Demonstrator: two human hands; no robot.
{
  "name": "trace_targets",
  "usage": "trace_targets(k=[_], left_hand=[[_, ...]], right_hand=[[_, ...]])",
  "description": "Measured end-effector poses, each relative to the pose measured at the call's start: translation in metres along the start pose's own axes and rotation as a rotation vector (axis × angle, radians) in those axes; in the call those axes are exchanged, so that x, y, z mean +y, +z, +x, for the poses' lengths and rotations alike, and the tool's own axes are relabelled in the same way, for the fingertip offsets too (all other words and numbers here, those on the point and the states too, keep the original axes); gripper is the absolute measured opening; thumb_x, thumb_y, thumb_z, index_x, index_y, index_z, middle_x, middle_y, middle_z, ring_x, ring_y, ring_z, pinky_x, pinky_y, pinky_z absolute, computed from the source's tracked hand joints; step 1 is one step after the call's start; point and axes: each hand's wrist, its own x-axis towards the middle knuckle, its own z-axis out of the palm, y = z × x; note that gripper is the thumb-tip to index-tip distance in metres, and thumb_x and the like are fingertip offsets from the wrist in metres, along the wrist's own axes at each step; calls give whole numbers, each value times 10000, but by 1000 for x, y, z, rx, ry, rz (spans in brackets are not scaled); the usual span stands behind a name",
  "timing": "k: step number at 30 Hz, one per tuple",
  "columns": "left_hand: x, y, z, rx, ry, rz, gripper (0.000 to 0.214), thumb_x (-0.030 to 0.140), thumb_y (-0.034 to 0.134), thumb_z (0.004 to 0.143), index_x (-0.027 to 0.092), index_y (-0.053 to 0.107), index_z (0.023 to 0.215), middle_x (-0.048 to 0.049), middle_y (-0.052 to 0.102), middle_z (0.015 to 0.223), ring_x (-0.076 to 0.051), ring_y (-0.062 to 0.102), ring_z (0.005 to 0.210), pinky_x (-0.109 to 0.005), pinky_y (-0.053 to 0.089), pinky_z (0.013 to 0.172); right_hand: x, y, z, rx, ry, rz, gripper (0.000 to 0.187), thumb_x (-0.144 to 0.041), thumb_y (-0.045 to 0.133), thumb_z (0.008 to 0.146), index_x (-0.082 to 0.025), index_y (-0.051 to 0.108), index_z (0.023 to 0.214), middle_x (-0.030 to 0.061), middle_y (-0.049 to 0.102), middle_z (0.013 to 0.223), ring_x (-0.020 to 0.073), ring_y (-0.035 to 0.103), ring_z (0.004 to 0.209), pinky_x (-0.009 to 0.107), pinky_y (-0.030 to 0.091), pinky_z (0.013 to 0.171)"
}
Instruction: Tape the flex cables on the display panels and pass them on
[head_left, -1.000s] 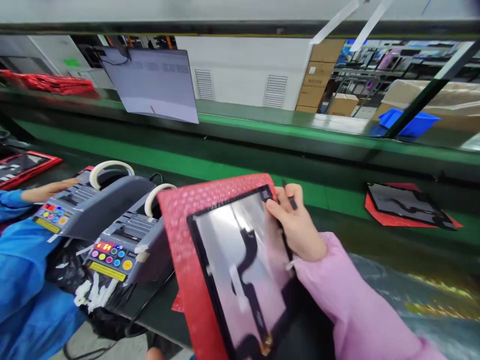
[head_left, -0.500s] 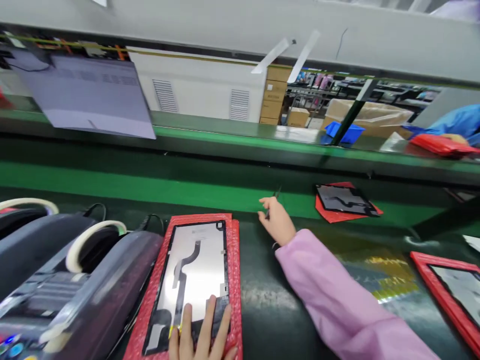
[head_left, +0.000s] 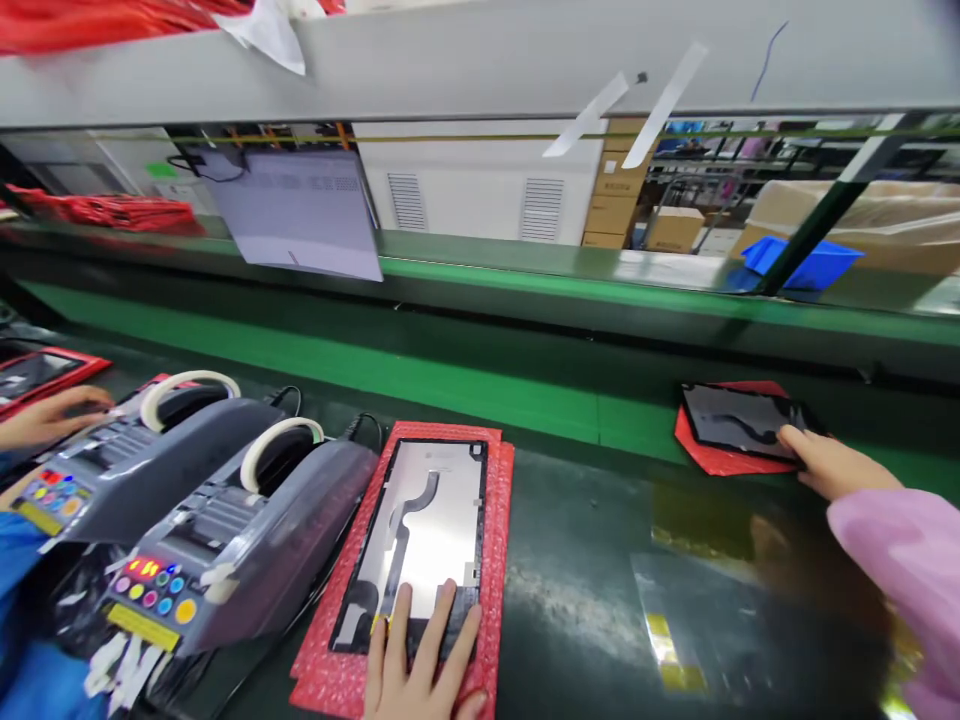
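A tablet-style display panel (head_left: 442, 510) lies silver back up, with a grey flex cable (head_left: 400, 545) along it. It rests on red bubble-wrap pouches (head_left: 499, 530). My left hand (head_left: 420, 665) lies on its lower end, fingers spread. Far to the right, a second display panel (head_left: 731, 415) sits on another red pouch (head_left: 705, 458) against the green strip. My right hand (head_left: 840, 465) has its fingers closed at that panel's right end. The undersides of these fingers are hidden, and I cannot make out tweezers there.
Two grey tape dispensers (head_left: 217, 545) with lit buttons stand on the left. Beyond them are a co-worker's hand (head_left: 52, 415) and another panel (head_left: 34, 372) on red wrap. Clear film with yellow strips (head_left: 667, 640) lies right of centre. A shelf edge (head_left: 525, 262) runs across the back.
My right hand, which held dark tweezers near the middle, has moved right to the second panel. My left hand stays on the first panel. The view has swung left.
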Motion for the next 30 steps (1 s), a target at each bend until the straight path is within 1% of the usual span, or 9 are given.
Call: trace_targets(k=[4, 9, 13, 15, 18, 20, 23, 27, 30], left_hand=[[19, 2, 7, 49, 15, -234, 558, 89, 517, 915, 296, 557, 1431, -61, 626, 1436, -289, 227, 1542, -526, 252, 1231], [84, 10, 45, -213, -109, -1154, 439, 300, 432, 1036, 304, 523, 1465, -95, 578, 1481, -260, 468, 1429, -441, 383, 1180], [131, 4, 97, -488, -409, -1878, 683, 544, 625, 936, 334, 397, 1543, -114, 410, 1611, -293, 409, 1465, -475, 321, 1204], [144, 2, 120, -448, -656, -2073, 924, 572, 740, 840, 356, 246, 1590, -142, 412, 1605, -320, 453, 1434, -520, 390, 1149], [148, 0, 139, -270, -964, -2101, 1005, 502, 833, 753, 305, 275, 1565, -159, 603, 1432, -327, 593, 1299, -485, 499, 1037], [142, 0, 139, -217, -1040, -2059, 912, 401, 850, 731, 266, 384, 1503, -132, 679, 1326, -310, 628, 1253, -438, 505, 1031], [126, -6, 128, -221, -1071, -2034, 805, 337, 860, 688, 243, 508, 1406, -112, 708, 1285, -314, 643, 1232, -429, 498, 1046], [101, -11, 111, -284, -965, -1741, 562, 539, 756, 759, 183, 679, 1186, -144, 739, 1224, -341, 657, 1213, -466, 488, 1066], [83, -3, 103, -279, -904, -1444, 460, 605, 670, 792, 200, 729, 1002, -145, 747, 1201, -342, 600, 1294, -480, 403, 1143]], right_hand=[[-9, -3, 5, 50, -113, 26, 411, 69, 614, 685, -273, 386, 688, 9, 528, 660, 210, 600, 673, 329, 389, 660], [-74, -23, -8, 136, -177, 64, 343, -111, 635, 709, -276, 341, 772, -69, 495, 641, 154, 478, 539, 276, 342, 576], [-157, -42, -74, 158, -293, 207, 298, -108, 567, 718, -273, 331, 795, -79, 468, 642, 149, 461, 534, 264, 333, 568], [-190, -39, -116, 98, -374, 297, 274, -95, 544, 735, -270, 343, 794, -60, 486, 682, 158, 493, 581, 267, 350, 582], [-208, -18, -159, -128, -446, 544, 225, -158, 575, 814, -268, 379, 813, -29, 583, 772, 168, 564, 675, 266, 418, 625], [-198, 0, -167, -135, -369, 667, 209, -260, 619, 851, -266, 409, 853, -1, 622, 870, 188, 597, 774, 298, 468, 722], [-172, 24, -164, 16, -94, 724, 334, -420, 698, 806, -266, 414, 890, 20, 582, 913, 224, 579, 837, 367, 470, 800], [-160, 41, -178, -211, 34, 1135, 533, -610, 730, 746, -280, 322, 841, -52, 453, 824, 140, 458, 643, 282, 435, 631], [-161, 39, -197, -172, 75, 1363, 604, -663, 754, 726, -277, 299, 817, -71, 372, 797, 117, 390, 636, 231, 402, 607]])
